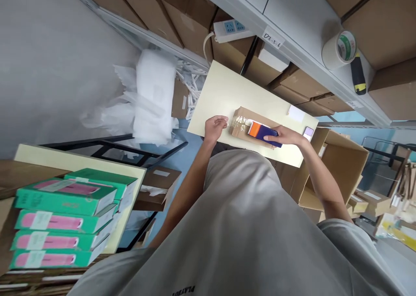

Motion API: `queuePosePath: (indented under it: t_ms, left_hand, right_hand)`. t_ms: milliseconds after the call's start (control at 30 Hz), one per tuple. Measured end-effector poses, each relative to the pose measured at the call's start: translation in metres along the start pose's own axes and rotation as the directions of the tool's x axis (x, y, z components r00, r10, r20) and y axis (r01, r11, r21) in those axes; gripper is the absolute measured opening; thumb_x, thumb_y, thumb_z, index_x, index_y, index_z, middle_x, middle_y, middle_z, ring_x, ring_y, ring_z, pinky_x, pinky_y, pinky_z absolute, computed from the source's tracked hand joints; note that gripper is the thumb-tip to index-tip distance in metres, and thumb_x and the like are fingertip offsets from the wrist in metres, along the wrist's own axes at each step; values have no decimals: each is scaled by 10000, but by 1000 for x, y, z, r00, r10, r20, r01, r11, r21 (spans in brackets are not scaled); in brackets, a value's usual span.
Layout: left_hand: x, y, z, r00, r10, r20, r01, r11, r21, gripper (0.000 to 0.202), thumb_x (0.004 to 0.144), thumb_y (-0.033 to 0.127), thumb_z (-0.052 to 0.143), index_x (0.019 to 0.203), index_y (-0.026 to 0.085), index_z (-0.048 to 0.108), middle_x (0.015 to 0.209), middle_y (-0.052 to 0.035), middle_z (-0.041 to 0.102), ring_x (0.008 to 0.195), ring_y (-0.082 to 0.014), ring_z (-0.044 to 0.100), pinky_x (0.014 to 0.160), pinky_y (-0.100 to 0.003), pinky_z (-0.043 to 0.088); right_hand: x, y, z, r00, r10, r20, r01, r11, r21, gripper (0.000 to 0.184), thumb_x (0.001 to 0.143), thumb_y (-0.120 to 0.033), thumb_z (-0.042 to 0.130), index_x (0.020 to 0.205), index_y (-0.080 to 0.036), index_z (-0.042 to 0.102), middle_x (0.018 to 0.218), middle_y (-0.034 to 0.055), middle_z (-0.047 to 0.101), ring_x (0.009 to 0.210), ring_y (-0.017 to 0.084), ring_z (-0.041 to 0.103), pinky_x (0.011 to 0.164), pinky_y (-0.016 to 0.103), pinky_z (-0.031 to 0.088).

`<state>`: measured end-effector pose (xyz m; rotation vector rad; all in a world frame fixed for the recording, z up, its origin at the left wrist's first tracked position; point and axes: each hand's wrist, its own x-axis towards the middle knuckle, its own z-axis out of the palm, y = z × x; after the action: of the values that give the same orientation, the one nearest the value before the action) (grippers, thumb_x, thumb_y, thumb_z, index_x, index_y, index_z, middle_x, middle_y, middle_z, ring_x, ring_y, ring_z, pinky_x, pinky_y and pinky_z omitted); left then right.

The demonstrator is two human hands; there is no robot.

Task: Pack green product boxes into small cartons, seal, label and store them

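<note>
A small brown cardboard parcel point(241, 121), shiny with clear tape at its left end, lies on a pale yellow table point(224, 92). My left hand point(215, 126) is curled at the parcel's left end, fingers closed against the taped edge. My right hand point(286, 135) grips an orange and dark blue tape dispenser point(262, 132) that rests on top of the parcel.
A stack of green and pink product boxes point(61, 226) sits at lower left. An open cardboard carton point(341, 157) stands right of the table. White packing wrap point(152, 101) lies on the floor. On the shelf point(302, 49) above are a tape roll point(339, 49), a power strip point(232, 29) and brown boxes.
</note>
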<state>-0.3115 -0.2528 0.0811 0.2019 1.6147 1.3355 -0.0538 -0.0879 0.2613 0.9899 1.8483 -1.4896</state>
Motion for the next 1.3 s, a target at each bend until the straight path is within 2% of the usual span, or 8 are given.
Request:
queuePosePath:
  t_ms: [167, 267, 367, 633, 867, 1033, 1167, 1300]
  left_hand:
    - [14, -19, 8, 993, -16, 116, 15, 1000, 13, 354, 772, 481, 911, 877, 181, 755, 875, -58, 787, 842, -177, 715, 853, -328, 615]
    - [17, -23, 14, 978, -39, 204, 38, 999, 11, 480, 757, 611, 933, 895, 196, 737, 941, -75, 808, 941, -209, 738, 905, -343, 612]
    - [17, -20, 14, 966, -42, 255, 36, 999, 28, 498, 773, 650, 923, 903, 210, 732, 983, -80, 821, 997, -232, 746, 932, -354, 609]
    - [17, -7, 3, 919, -27, 394, -11, 995, 94, 326, 860, 485, 875, 965, 205, 745, 1083, -99, 827, 1026, -230, 746, 977, -358, 591]
    - [20, -11, -8, 932, -106, 348, 19, 969, 245, 434, 816, 313, 907, 1213, 174, 799, 1079, -104, 855, 894, -230, 746, 948, -383, 597]
    - [15, -8, -12, 927, 2, 374, -114, 955, 275, 208, 965, 328, 777, 1098, 188, 854, 1159, -130, 881, 959, -265, 809, 992, -414, 629]
    - [6, 2, -4, 897, 120, 424, -232, 946, 225, 206, 1017, 350, 757, 1137, 219, 860, 1179, -105, 885, 1051, -267, 844, 1016, -404, 665]
    - [3, 9, 9, 892, 158, 424, -267, 940, 213, 213, 990, 285, 790, 1184, 219, 845, 1201, -100, 873, 1053, -258, 851, 1002, -399, 695]
  right_hand:
    - [-2, -5, 2, 1000, 26, -6, -26, 1000, 11, 716, 860, -931, 725, 831, -218, 660, 736, 37, 760, 674, 177, 670, 650, 299, 511]
    - [-2, -6, 6, 998, 48, -37, -48, 999, 13, 728, 841, -940, 737, 828, -216, 664, 739, 36, 755, 669, 179, 670, 640, 301, 511]
    - [-3, -8, 10, 993, 100, -56, -99, 995, 28, 735, 823, -942, 758, 849, -212, 681, 763, 43, 770, 686, 188, 699, 641, 299, 524]
    - [-6, -26, 21, 958, 268, -105, -263, 963, 60, 742, 807, -926, 820, 899, -203, 681, 801, 66, 800, 691, 182, 718, 661, 290, 547]
    - [-6, -37, 25, 929, 342, -139, -338, 940, 53, 710, 824, -879, 871, 904, -195, 695, 810, 85, 808, 679, 184, 700, 678, 311, 547]
    - [-6, -35, 27, 925, 353, -142, -347, 935, 70, 685, 869, -860, 840, 923, -191, 706, 808, 82, 802, 677, 184, 700, 686, 311, 540]
    - [-8, -36, 26, 931, 337, -140, -329, 941, 81, 693, 859, -874, 827, 926, -193, 715, 801, 73, 797, 662, 177, 690, 659, 298, 515]
    - [-10, -35, 21, 948, 296, -119, -289, 954, 79, 719, 795, -902, 846, 870, -203, 694, 789, 63, 798, 691, 186, 712, 663, 286, 530]
